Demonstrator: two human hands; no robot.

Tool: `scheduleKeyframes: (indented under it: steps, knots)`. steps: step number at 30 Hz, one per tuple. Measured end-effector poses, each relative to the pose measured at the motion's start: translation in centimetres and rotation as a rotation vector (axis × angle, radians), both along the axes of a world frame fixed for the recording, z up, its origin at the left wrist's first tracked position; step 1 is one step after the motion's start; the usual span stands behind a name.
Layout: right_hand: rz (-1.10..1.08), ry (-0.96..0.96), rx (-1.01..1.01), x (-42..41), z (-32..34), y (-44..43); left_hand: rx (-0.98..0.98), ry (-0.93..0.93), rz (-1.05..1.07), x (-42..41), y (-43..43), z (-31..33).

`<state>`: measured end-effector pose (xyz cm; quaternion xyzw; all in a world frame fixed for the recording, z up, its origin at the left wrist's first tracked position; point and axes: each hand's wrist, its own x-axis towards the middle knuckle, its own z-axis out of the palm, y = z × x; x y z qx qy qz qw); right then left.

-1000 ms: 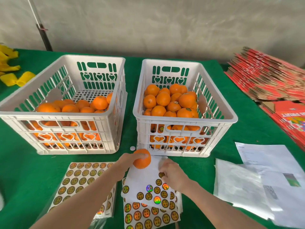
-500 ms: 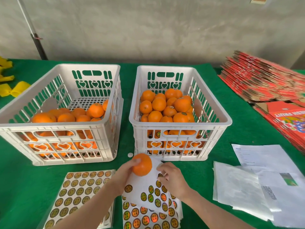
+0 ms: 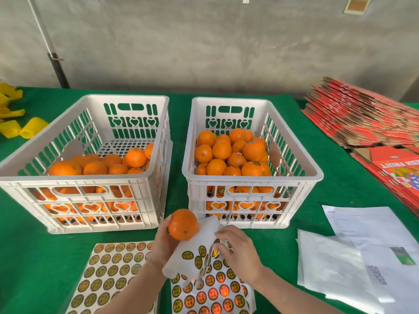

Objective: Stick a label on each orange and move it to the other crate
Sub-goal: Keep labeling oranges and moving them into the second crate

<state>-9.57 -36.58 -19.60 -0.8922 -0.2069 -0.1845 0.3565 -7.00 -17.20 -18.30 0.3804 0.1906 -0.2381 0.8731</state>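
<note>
The orange, round with no real long axis, sits in front of the gap between the two crates, its small dimpled end turned down towards the camera. The left hand cups it from the left, fingers wrapped round its smooth, glossy skin. The right hand curls its fingers on the right edge of a label sheet, translucent white, bowed upward and dotted with round gold stickers; whether a label is pinched cannot be told. The left crate, white slotted plastic with heart cut-outs, holds a low layer of oranges. The matching right crate is heaped fuller, some of its fruit labelled.
</note>
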Motion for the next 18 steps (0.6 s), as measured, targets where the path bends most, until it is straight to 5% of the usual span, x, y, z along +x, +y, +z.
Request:
scheduleKeyframes:
  steps: [7, 18]
  knots:
    - [0.007, -0.101, -0.032, 0.3, 0.4, -0.1, -0.037, 0.010, 0.007, 0.6, -0.2, -0.8]
    - [0.031, -0.002, 0.024, 0.2, 0.6, -0.8, 0.010, 0.007, -0.123, 1.7, 0.4, -1.5]
